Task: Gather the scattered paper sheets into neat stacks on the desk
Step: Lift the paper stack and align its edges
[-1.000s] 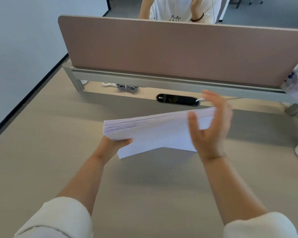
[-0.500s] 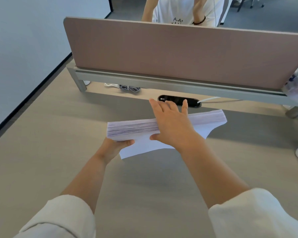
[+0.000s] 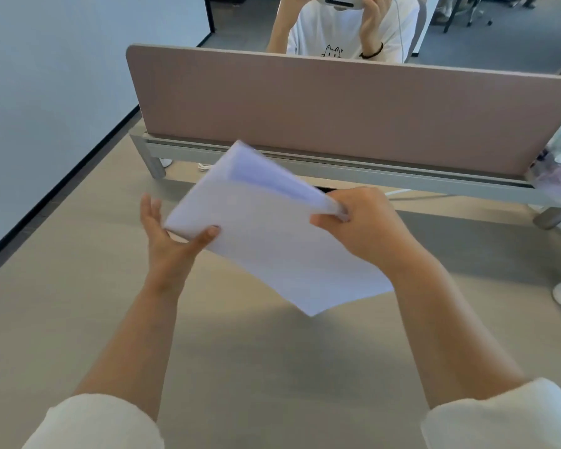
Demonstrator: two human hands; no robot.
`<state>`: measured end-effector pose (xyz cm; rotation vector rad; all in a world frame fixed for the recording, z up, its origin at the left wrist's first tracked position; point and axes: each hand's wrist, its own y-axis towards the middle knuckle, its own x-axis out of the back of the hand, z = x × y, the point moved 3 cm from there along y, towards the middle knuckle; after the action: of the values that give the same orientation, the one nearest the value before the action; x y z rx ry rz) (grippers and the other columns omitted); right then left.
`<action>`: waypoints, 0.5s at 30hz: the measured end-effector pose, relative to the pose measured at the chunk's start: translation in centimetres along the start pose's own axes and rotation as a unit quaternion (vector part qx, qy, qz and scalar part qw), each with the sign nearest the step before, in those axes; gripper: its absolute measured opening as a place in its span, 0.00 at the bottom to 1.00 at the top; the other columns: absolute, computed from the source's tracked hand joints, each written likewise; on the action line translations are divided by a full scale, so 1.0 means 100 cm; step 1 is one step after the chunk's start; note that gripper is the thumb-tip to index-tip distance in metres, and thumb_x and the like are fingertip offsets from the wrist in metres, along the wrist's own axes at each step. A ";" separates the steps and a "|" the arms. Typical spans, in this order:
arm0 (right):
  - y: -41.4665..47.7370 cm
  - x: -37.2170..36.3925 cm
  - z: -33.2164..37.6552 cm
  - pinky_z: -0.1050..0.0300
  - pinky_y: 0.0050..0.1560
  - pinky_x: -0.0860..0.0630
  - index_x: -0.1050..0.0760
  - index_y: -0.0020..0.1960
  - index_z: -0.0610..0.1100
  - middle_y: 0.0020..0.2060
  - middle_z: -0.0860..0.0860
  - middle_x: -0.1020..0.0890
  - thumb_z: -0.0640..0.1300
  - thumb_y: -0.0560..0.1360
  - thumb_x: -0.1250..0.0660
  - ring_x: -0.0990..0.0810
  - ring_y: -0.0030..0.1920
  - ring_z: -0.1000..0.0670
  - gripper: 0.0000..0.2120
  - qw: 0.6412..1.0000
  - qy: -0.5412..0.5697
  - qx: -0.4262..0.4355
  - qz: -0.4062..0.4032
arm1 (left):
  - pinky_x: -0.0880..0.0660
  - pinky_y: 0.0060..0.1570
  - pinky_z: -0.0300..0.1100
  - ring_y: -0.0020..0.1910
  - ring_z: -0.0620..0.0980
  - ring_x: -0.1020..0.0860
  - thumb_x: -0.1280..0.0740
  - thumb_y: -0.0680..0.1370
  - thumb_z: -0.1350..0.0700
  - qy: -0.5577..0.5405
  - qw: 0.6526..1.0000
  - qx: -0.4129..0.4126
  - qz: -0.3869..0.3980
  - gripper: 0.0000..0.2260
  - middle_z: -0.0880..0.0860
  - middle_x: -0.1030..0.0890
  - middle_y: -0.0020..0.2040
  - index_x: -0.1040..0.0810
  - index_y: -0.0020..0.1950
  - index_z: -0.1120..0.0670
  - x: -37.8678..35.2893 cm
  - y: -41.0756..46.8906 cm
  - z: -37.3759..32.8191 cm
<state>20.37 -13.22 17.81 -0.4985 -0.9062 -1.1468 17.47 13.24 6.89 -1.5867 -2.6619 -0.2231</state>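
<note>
Stack (image 3: pixel 266 234) held tilted above desk (image 3: pixel 78 286), centre frame. Right hand (image 3: pixel 360 222) grips its right edge, fingers curled; left hand (image 3: pixel 172 238) pinches the left corner under its thumb, fingers straight.

Office, open-plan by looks: long desk (image 3: pixel 78 319) w/ pink divider (image 3: pixel 337 115) on grey frame (image 3: pixel 337 171), 2nd person (image 3: pixel 337 34) seated opp. side, wheeled chair (image 3: pixel 475 9) on grey carpet (image 3: pixel 506 47) beyond, plain wall (image 3: pixel 46 76) at left.

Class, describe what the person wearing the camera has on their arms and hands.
Cream-white, soft-looking left sleeve and right sleeve, ending well short of the wrists, so the forearms are bare. Left hand and right hand wear no gloves, rings, watch or bracelet that shows.
</note>
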 end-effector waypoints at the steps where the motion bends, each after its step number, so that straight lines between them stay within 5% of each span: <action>1: 0.000 0.000 -0.008 0.59 0.31 0.39 0.28 0.33 0.40 0.27 0.51 0.32 0.43 0.74 0.31 0.36 0.28 0.52 0.13 0.996 0.088 -0.025 -0.011 | 0.31 0.65 0.46 0.70 0.48 0.32 0.21 0.57 0.43 -0.050 0.998 -0.006 0.048 0.50 0.51 0.32 0.71 0.42 0.73 0.52 -0.005 -0.002 -0.001; 4: 0.000 -0.016 -0.032 0.57 0.39 0.32 0.25 0.43 0.32 0.34 0.46 0.26 0.42 0.73 0.30 0.29 0.35 0.51 0.12 0.942 0.321 -0.092 -0.021 | 0.21 0.49 0.41 0.55 0.47 0.19 0.20 0.58 0.43 -0.153 0.972 0.033 0.175 0.29 0.49 0.17 0.55 0.20 0.57 0.50 -0.028 -0.015 -0.006; 8: -0.011 -0.043 -0.059 0.52 0.45 0.27 0.21 0.41 0.45 0.38 0.49 0.20 0.40 0.74 0.31 0.23 0.42 0.50 0.04 0.901 0.402 -0.152 -0.060 | 0.21 0.42 0.38 0.44 0.43 0.17 0.24 0.67 0.58 -0.141 0.982 0.038 0.120 0.10 0.45 0.15 0.44 0.18 0.46 0.51 -0.045 -0.021 -0.017; 11: -0.022 -0.055 -0.070 0.53 0.45 0.29 0.22 0.40 0.44 0.39 0.50 0.21 0.43 0.74 0.31 0.25 0.43 0.52 0.04 0.889 0.422 -0.154 -0.091 | 0.23 0.40 0.34 0.42 0.39 0.18 0.31 0.72 0.67 -0.123 0.987 0.019 0.105 0.11 0.42 0.15 0.41 0.19 0.46 0.52 -0.053 -0.027 -0.025; 15: -0.032 -0.058 -0.079 0.52 0.49 0.26 0.21 0.42 0.48 0.41 0.51 0.19 0.40 0.75 0.31 0.22 0.46 0.52 0.04 0.883 0.432 -0.145 -0.113 | 0.23 0.42 0.33 0.45 0.38 0.19 0.32 0.73 0.68 -0.105 0.982 -0.009 0.155 0.17 0.40 0.16 0.43 0.18 0.44 0.44 -0.060 -0.035 -0.024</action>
<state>19.51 -17.05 8.31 -0.0723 -0.0051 -1.5384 17.15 6.03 8.28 -2.1068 -2.5064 -0.0731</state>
